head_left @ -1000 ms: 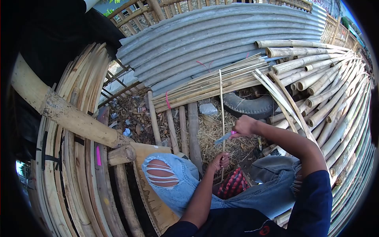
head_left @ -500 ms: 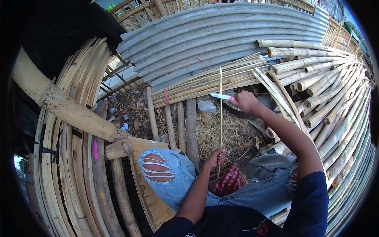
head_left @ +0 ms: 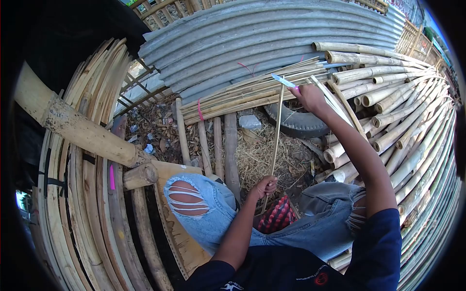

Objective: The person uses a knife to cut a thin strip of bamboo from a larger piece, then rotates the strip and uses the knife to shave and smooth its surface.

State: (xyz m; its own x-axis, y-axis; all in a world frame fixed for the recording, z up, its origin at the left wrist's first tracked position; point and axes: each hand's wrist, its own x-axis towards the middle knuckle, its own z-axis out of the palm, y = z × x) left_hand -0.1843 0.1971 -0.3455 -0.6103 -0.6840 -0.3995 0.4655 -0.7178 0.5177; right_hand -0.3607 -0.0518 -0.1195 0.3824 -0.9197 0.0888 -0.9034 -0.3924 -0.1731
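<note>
My left hand [head_left: 264, 187] is closed around the lower part of a thin bamboo strip [head_left: 276, 136], which slants up and away from me, leaning a little right. In my right hand [head_left: 311, 99] is a knife [head_left: 283, 81]; a bit of its pink handle shows at the fingers. Its blade points left and overlaps the far tip of the strip in this view. Below my left hand, the strip's near end reaches down by a red and black patterned cloth [head_left: 276, 216] between my legs.
A bundle of bamboo strips [head_left: 233, 99] tied with pink cord lies ahead, before a corrugated metal sheet [head_left: 252, 41]. Bamboo poles [head_left: 388, 99] are stacked at right, near a tire [head_left: 301, 122]. Split bamboo [head_left: 82, 203] and a thick bamboo pole [head_left: 77, 121] stand at left.
My right hand has moved up and slightly right with the knife, its blade going from mid-strip to the far tip. The strip's top now leans further right. My left hand keeps its grip.
</note>
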